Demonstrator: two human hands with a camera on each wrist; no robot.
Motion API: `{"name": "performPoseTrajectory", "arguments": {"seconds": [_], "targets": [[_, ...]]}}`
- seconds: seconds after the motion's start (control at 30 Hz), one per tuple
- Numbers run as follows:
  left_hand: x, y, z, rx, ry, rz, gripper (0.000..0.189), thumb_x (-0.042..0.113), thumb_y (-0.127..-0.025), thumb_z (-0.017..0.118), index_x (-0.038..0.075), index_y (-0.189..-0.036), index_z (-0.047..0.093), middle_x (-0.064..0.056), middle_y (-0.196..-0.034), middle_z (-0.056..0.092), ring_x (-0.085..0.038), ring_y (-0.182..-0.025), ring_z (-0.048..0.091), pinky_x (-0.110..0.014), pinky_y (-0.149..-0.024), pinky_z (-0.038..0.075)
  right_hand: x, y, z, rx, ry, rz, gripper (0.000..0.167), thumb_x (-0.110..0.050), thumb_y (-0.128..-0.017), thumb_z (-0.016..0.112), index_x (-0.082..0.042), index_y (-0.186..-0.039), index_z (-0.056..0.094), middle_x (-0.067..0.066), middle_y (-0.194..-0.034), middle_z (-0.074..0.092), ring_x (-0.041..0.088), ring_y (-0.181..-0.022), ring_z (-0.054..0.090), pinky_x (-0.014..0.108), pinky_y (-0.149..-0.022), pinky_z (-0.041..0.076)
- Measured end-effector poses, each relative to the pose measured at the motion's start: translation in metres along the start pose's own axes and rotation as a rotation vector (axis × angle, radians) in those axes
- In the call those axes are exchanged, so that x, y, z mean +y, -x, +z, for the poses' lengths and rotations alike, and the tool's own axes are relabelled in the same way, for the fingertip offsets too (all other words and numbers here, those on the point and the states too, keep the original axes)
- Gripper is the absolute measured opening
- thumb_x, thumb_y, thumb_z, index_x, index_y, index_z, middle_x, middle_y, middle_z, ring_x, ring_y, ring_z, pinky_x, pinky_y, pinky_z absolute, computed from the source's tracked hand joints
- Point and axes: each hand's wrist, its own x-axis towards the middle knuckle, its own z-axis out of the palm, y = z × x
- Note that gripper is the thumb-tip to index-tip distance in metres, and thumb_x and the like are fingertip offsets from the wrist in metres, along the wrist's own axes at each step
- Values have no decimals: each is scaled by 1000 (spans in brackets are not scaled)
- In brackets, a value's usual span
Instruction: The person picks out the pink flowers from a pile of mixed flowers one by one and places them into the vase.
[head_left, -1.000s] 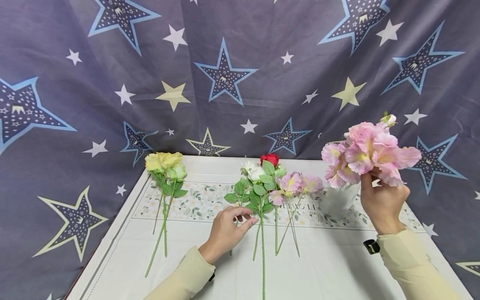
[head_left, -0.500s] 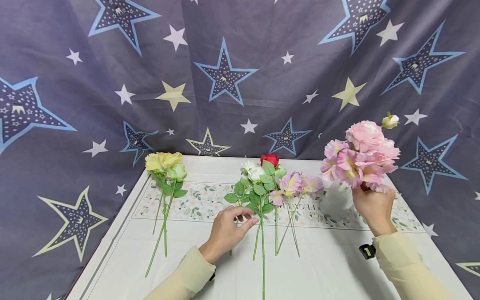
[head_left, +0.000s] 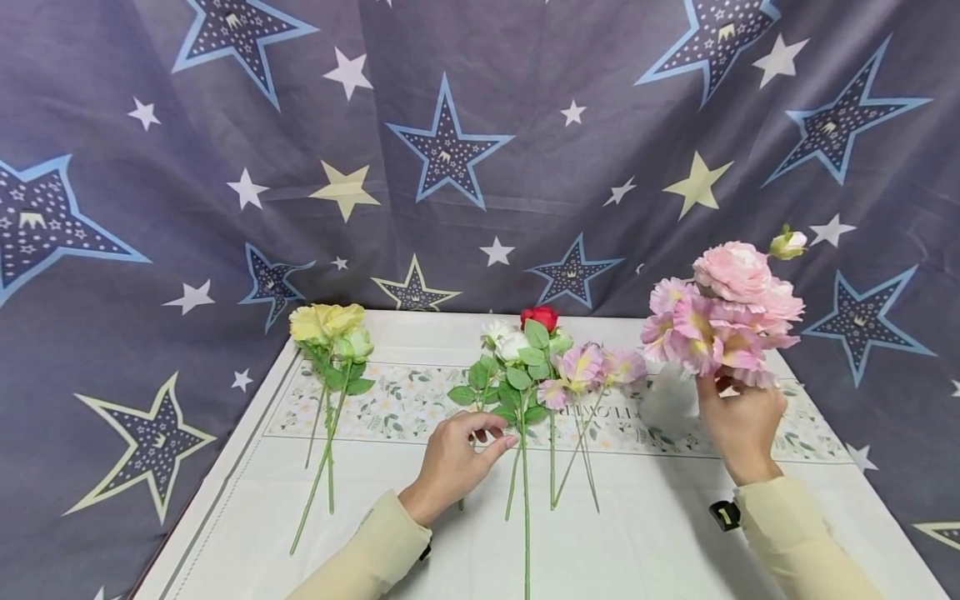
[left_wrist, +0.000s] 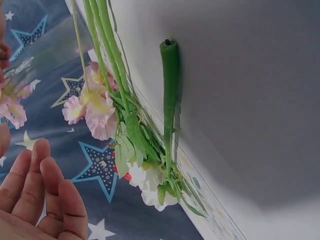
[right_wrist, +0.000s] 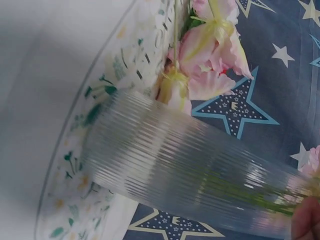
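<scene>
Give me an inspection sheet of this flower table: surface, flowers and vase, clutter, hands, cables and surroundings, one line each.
Surface: white tabletop with a printed floral band across it.
Flowers and vase: pink bouquet with stems inside the ribbed clear vase; yellow flowers, white flowers, a red rose and pink irises lie on the table.
Clutter: nothing seen.
Hands: the right hand grips just below the bouquet's blossoms; the left hand holds nothing, fingers loosely curved, near the middle stems.
Cables: nothing seen.
Surroundings: dark star-print curtain behind the table.
</scene>
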Motion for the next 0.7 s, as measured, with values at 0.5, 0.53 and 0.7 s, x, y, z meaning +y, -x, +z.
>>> {"name": "performPoseTrajectory", "arguments": {"seconds": [0.5, 0.53, 0.7], "targets": [[0, 0, -1, 12, -10, 16, 19, 27, -88, 84, 13, -100, 79, 12, -84, 70, -5, -77, 62, -24, -65, 51, -5, 31, 7, 172, -119, -29, 12, 2, -82, 74, 6, -92, 78, 21, -76, 72, -14, -73, 53, 7, -73, 38], [0, 0, -1, 12, -12, 16, 18, 27, -88, 84, 14, -100, 79, 12, -84, 70, -5, -77, 62, -24, -65, 51, -6, 33, 7, 171, -127, -25, 12, 2, -82, 74, 6, -93, 78, 21, -76, 72, -14, -72, 53, 7, -72, 38], [0, 1, -2, 6, -9, 7, 17, 27, -88, 84, 16, -100, 79, 13, -84, 70, -6, -77, 62, -24, -65, 51, -12, 39, 5, 146, -137, -7, 12, 2, -82, 73, 1, -93, 80, 16, -74, 72, -13, -71, 55, 7, -71, 40]]}}
